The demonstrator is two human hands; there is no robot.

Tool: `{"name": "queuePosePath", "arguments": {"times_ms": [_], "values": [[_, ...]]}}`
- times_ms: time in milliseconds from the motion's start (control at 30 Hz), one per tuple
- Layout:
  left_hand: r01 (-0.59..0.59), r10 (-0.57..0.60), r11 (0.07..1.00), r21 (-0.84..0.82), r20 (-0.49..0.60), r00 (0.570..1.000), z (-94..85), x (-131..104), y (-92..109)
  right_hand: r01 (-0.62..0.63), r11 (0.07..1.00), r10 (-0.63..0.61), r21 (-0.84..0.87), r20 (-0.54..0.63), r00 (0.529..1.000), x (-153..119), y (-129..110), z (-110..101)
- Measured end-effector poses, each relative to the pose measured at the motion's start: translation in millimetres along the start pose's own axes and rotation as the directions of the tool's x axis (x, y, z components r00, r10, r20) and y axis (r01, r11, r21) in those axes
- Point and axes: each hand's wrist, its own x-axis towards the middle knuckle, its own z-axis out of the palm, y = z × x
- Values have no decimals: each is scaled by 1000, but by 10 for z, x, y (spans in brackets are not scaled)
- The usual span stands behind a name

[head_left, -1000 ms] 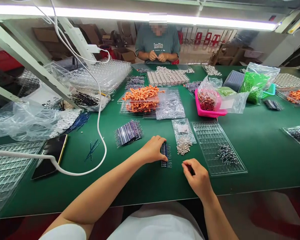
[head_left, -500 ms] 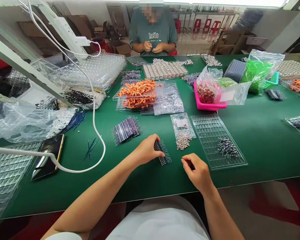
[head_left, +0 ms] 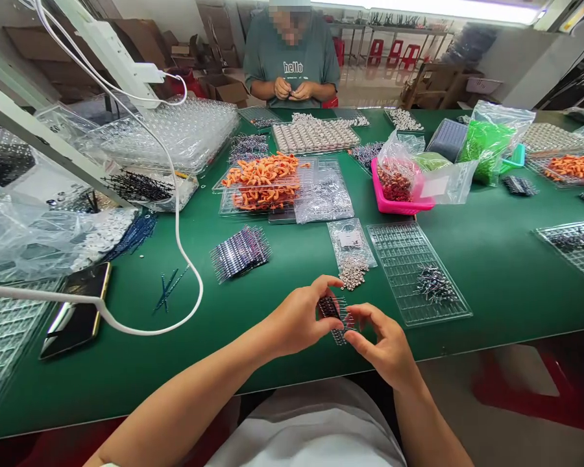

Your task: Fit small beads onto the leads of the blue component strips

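Observation:
My left hand (head_left: 304, 318) grips a dark strip of small parts with thin metal leads (head_left: 329, 309), thumb and fingers on opposite edges. The leads stick out to the right. At that side is my right hand (head_left: 384, 340), its thumb and forefinger apart around the lead ends; whether the fingertips touch them is hard to tell. Just beyond the hands, small pale beads (head_left: 353, 274) lie at the mouth of a clear plastic bag (head_left: 349, 239). To the left sits a stack of similar strips (head_left: 241, 254) with leads.
A clear ribbed tray (head_left: 399, 259) holds a pile of leaded parts (head_left: 437, 285). Further back are orange pieces (head_left: 263, 178) on trays and a pink basket (head_left: 401, 205). A white cable (head_left: 200, 285) loops near a phone (head_left: 78, 311). A co-worker (head_left: 292, 65) sits opposite.
My left hand has lifted the strip and shifted it right, toward my body's middle. My right hand's pinched fingers have parted and come up to the strip's lead side.

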Motion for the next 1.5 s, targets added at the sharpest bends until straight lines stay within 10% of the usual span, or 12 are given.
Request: {"name": "queuePosePath", "arguments": {"times_ms": [200,333,500,700,900,1067,1500], "values": [[-1,-10,993,-119,-89,996,86,45,-96,92,989,-105,-113,-110,988,-25,-5,116],[101,-166,917,-386,-138,976,142,69,-171,238,868,-382,-436,-280,881,-6,98,227],[202,-317,711,-674,-50,947,192,117,-218,357,720,-527,-595,-133,840,-7,147,423],[143,-298,721,-678,-117,947,247,147,-318,420,750,-494,-510,-10,870,-41,75,530],[154,-328,655,-740,-94,940,184,191,-409,285,843,-342,-457,-47,938,63,158,177],[147,-288,654,-742,-65,955,157,222,-502,144,768,-250,-624,-85,964,277,276,-52],[231,-344,637,-735,-3,939,203,254,-604,241,595,-294,-767,72,953,421,317,100]]}}
